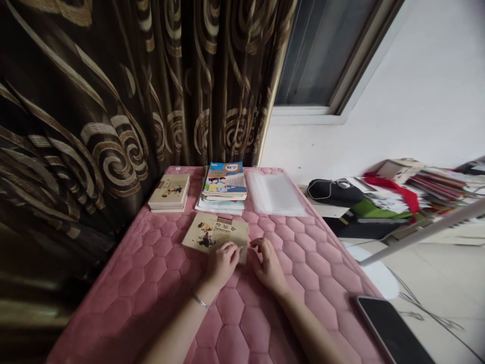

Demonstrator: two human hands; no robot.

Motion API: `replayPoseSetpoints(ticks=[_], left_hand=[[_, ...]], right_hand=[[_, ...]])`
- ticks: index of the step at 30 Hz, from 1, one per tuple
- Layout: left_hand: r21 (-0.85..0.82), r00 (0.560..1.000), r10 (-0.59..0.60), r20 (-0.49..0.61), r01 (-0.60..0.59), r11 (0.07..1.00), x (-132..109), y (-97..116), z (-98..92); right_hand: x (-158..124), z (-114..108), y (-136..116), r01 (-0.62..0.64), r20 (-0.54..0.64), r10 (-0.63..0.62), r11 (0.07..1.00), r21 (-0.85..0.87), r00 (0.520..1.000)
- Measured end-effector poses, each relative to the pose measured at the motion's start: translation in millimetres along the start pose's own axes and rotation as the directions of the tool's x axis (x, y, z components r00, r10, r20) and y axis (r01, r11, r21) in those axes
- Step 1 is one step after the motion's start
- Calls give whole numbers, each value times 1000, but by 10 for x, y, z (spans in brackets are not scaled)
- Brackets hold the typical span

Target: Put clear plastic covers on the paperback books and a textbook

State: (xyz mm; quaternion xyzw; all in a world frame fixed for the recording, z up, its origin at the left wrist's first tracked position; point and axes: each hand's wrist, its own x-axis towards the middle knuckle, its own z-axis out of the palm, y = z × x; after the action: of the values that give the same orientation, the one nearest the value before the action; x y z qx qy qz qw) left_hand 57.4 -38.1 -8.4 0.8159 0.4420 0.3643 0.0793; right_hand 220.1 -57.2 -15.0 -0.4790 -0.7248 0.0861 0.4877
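Note:
A beige book (212,232) with a dark painted figure and Chinese characters on its cover lies at a slant on the pink quilted surface. My left hand (226,258) rests over its lower right part, fingers curled and thumb against them. A small pale sliver shows at those fingertips, too small to name. Just beside the book's right edge is my right hand (265,260), its fingers bent in toward the thumb; what they pinch, if anything, cannot be made out. The two hands are close together but apart.
Behind the book stand a stack of beige books (170,192), a stack of textbooks with a blue cover (225,179), and clear plastic sleeves (278,192). A dark-screened device (392,331) lies at the lower right. Patterned curtains (125,126) hang along the left.

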Motion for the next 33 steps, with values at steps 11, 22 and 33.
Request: replayPoseSetpoints(ticks=[11, 22, 33], left_hand=[[-21, 1000, 6, 5, -6, 1000, 18, -7, 19], [-24, 1000, 20, 13, -20, 1000, 2, -36, 22], [-29, 1000, 23, 15, -23, 999, 2, -24, 18]], right_hand=[[88, 45, -30, -95, 64, 94, 995, 17, 994], [68, 49, 6, -108, 90, 109, 994, -21, 990], [72, 80, 10, -121, 76, 122, 993, -13, 990]])
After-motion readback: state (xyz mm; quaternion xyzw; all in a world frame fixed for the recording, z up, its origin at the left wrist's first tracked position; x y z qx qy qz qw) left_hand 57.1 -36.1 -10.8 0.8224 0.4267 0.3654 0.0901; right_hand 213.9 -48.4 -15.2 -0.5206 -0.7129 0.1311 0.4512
